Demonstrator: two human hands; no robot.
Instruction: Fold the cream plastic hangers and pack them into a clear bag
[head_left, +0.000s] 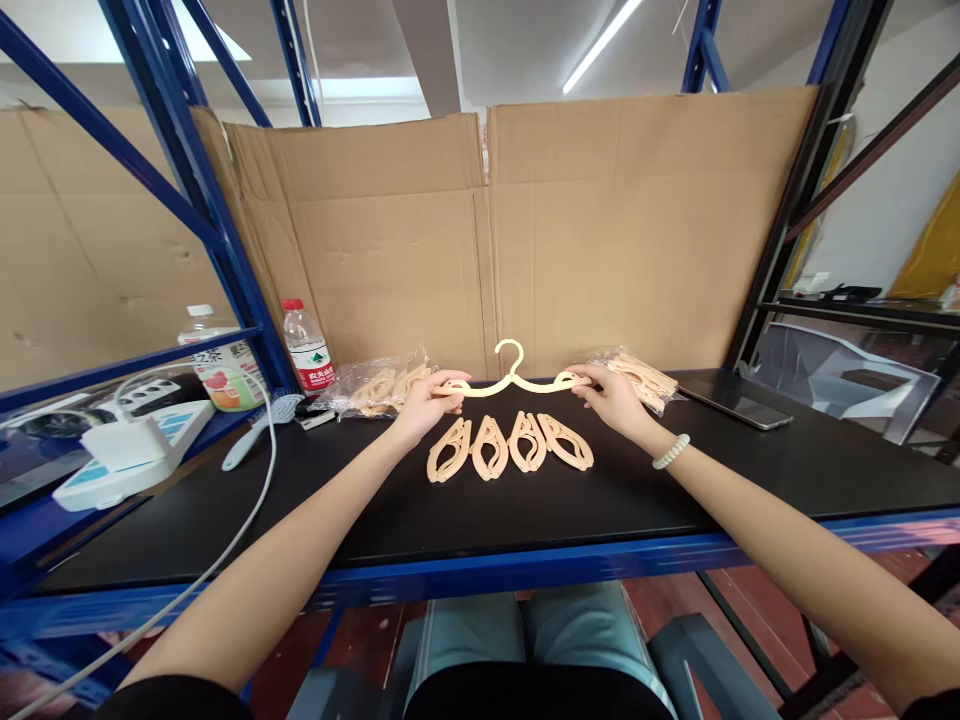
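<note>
A cream folding clothes hanger (512, 379) is spread out wide above the black tabletop, its hook pointing up. My left hand (429, 402) pinches the left arm's end. At the opposite end, my right hand (613, 397) grips the hanger between thumb and fingers. Several folded hangers lie in a row just below, among them one at the left end (451, 450) and one at the right end (566, 443). Behind my left hand rests a clear plastic bag of folded hangers (379, 388). A second bag of hangers (641, 379) lies behind my right hand.
A phone (735, 404) lies on the right of the black table (570, 520). On the left are a water bottle (307, 350), a brush (259, 430), a power strip (135, 460) and a white cable (255, 510) hanging over the front edge. Cardboard (615, 230) walls the back.
</note>
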